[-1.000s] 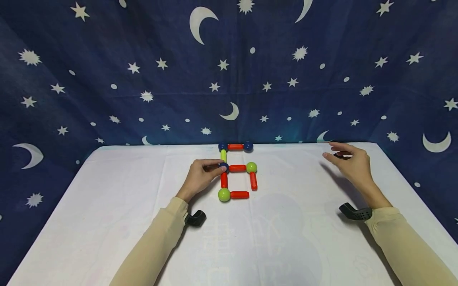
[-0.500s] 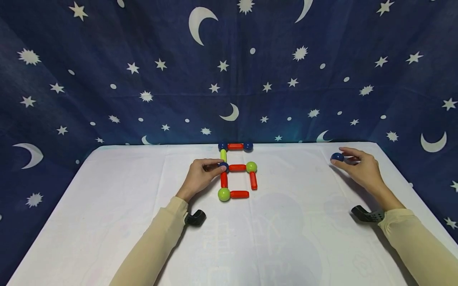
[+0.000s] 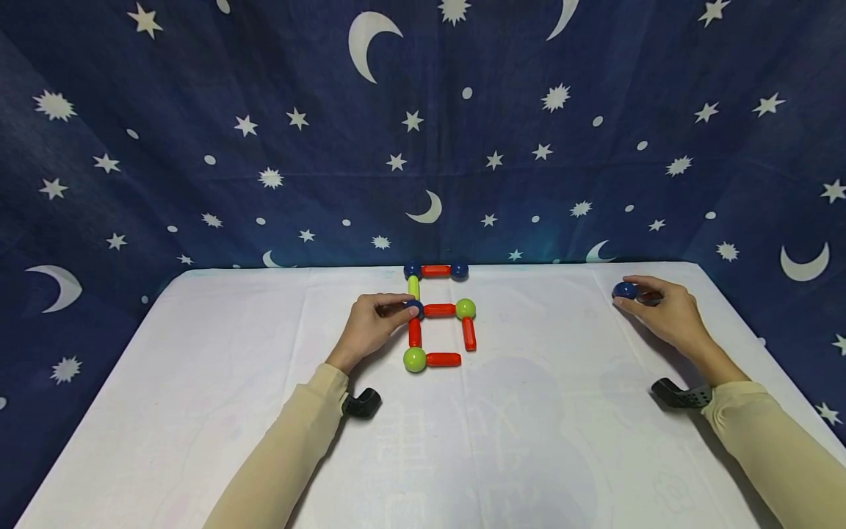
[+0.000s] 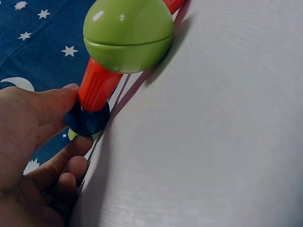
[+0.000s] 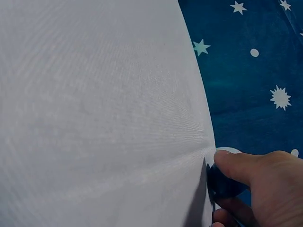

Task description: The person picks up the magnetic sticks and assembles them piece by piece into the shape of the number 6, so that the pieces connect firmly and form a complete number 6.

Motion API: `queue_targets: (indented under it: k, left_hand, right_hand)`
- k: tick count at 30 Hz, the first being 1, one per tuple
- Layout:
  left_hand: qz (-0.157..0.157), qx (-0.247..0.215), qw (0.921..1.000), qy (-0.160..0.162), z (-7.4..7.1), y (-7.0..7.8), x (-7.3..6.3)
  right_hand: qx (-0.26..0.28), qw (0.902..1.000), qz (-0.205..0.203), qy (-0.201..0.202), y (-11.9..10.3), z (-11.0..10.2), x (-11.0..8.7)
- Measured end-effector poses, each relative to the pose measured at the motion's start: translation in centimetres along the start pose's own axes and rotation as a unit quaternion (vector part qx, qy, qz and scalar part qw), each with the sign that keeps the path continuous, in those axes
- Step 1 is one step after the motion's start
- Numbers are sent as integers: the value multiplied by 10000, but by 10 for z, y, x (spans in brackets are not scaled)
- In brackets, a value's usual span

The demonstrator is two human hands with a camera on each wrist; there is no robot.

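My left hand (image 3: 373, 327) pinches a blue ball (image 4: 87, 123) between thumb and fingers, at the middle left joint of a flat figure of balls and sticks. From that ball run a yellow-green stick (image 3: 413, 287), a red stick (image 3: 439, 310) to the right and another red stick (image 4: 99, 85) toward a green ball (image 4: 128, 35). At the table's far right, my right hand (image 3: 670, 316) holds a separate blue ball (image 3: 624, 291) between thumb and fingers, close over the white cloth.
Two more blue balls, one at the far corner (image 3: 459, 271), have a red stick (image 3: 435, 271) between them. A second green ball (image 3: 465, 308) bears a red stick (image 3: 469, 334), whose near end stands apart from the lower red stick (image 3: 443, 359). A starry curtain (image 3: 297, 184) hangs behind.
My right hand has shifted right and slightly nearer, and the blue ball, earlier mostly hidden by the fingers, now shows at the fingertips. My left hand and the figure have stayed put.
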State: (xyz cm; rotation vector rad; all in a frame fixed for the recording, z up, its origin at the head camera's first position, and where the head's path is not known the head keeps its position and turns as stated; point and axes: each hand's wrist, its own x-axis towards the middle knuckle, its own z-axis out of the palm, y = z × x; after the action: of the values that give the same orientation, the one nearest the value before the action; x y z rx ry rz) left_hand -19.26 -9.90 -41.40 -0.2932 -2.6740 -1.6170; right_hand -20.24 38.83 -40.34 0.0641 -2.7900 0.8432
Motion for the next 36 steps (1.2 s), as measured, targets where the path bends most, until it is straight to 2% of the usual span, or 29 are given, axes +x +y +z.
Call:
queue_targets:
  k: [6,11,16,23,30,36]
  left_hand:
    - [22,-5,10000,13,0,-1,0]
    - [68,-29,10000,21,0,-2,0]
    - [98,-25,9999,23,-1,-3,0]
    - [112,36,9999,20,0,-3,-1]
    - [107,59,9999,36,1,-4,0]
    - [63,4,10000,31,1,-4,0]
  right_hand:
    - [104,9999,-96,-32,-6,-1,1]
    - [338,9989,-249,-187,-25,1,-1]
    - [639,9955,-574,-408,-47,10,-5]
    - [1083,9852,-1128,-703,-78,33,-15]
    - [1338,9741,-1409,-1159,-111,57,-30]
    - [1652,9592,-1605,-1641,-138,75,-45]
